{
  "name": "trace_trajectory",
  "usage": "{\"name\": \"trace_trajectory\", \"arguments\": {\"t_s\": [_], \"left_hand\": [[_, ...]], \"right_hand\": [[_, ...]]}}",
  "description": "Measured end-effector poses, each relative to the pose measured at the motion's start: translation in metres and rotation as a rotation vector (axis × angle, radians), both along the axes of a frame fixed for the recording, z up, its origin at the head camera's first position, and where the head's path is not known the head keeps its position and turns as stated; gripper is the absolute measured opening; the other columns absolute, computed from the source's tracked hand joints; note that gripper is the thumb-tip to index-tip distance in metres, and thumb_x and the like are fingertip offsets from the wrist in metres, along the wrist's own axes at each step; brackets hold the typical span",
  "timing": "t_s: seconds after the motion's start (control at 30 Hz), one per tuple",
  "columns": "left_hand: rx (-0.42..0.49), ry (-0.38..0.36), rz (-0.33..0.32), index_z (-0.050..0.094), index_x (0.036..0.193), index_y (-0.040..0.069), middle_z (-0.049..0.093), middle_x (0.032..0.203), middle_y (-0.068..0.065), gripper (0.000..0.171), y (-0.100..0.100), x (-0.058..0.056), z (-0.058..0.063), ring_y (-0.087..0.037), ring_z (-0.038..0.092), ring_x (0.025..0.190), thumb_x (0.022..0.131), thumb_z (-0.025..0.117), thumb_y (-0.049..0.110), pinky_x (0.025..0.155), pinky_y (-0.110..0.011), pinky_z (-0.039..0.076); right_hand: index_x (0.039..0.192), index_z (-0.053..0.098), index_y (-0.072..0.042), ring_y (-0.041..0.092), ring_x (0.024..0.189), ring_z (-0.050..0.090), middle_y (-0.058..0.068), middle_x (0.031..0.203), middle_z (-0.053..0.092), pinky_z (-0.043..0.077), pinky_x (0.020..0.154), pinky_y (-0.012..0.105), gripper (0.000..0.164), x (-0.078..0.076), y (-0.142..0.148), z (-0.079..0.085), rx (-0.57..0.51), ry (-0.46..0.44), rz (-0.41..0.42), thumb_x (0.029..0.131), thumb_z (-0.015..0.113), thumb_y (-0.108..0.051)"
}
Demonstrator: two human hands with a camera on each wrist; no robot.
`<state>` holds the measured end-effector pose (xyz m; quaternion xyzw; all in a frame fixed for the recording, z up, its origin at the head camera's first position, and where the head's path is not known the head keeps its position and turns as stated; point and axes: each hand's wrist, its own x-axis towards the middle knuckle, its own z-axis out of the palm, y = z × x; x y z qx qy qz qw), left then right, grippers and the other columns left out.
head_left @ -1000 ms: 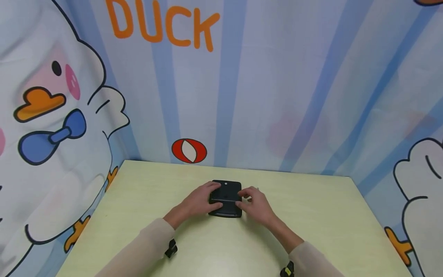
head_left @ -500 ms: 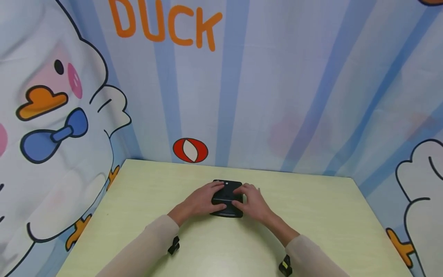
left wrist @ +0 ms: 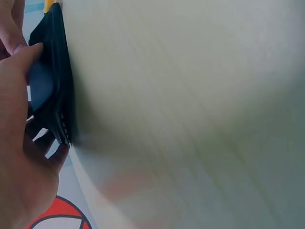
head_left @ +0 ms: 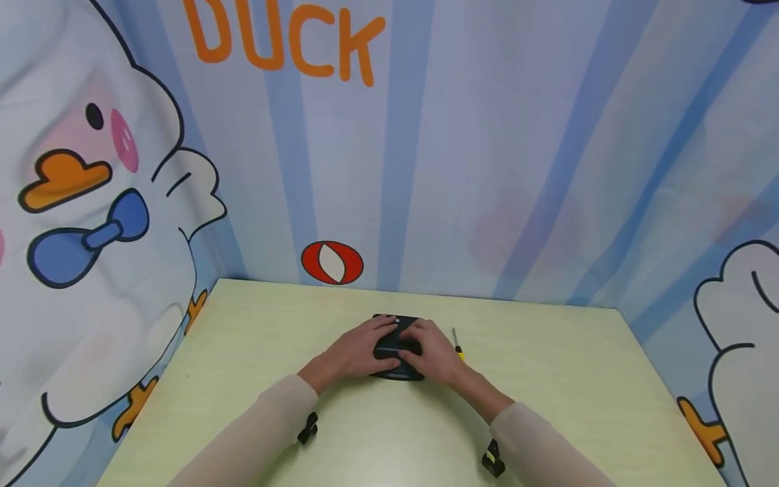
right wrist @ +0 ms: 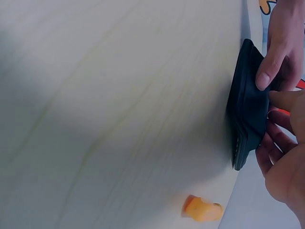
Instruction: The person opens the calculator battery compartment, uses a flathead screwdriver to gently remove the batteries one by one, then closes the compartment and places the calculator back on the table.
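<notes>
A flat black plastic device [head_left: 389, 345] with a seam across it lies on the table. My left hand [head_left: 356, 350] holds its left side, and in the left wrist view the thumb presses on the top face of the device [left wrist: 44, 90] while other fingers bend at its edge. Curled over the right part is my right hand [head_left: 435, 353]. In the right wrist view its thumb touches the top face of the device [right wrist: 252, 107], with bent fingers along the edge. The device's underside is hidden. A screwdriver [head_left: 457, 342] lies just right of my right hand, its handle partly covered.
The pale yellow table [head_left: 243, 352] ends at a striped blue cloth backdrop [head_left: 450, 169] behind and at both sides. An orange-yellow handle end [right wrist: 202, 210] shows on the tabletop in the right wrist view.
My right hand has moved left from the device's right edge onto its top, which brings the screwdriver into view. The left hand has stayed nearly in place on the device.
</notes>
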<state>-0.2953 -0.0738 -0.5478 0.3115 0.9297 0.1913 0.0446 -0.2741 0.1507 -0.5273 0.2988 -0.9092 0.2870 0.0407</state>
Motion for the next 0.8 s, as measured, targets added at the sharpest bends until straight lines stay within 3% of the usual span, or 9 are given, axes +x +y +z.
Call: {"name": "trace_trajectory", "arguments": {"t_s": [0.3,0.8], "left_hand": [[-0.019,-0.01,0.0,0.046,0.161,0.01,0.038,0.169,-0.006,0.081,0.0009,0.0006,-0.0027,-0.029,0.033,0.157,0.099,0.064,0.06,0.121,-0.048,0.039],[-0.002,-0.034,0.005,0.049,0.159,0.007,0.039,0.168,-0.009,0.081,0.0022,-0.0007,0.0044,-0.031,0.037,0.154,0.099,0.067,0.057,0.12,-0.049,0.041]], "right_hand": [[0.118,0.074,-0.003,0.033,0.123,0.058,0.014,0.124,0.064,0.049,0.109,0.05,0.025,0.0036,-0.0059,-0.0045,0.087,0.034,0.0,0.098,0.078,-0.016],[0.118,0.074,-0.004,0.034,0.124,0.057,0.014,0.126,0.064,0.048,0.11,0.051,0.024,0.0029,-0.0079,-0.0018,0.087,0.022,-0.022,0.098,0.077,-0.016]]}}
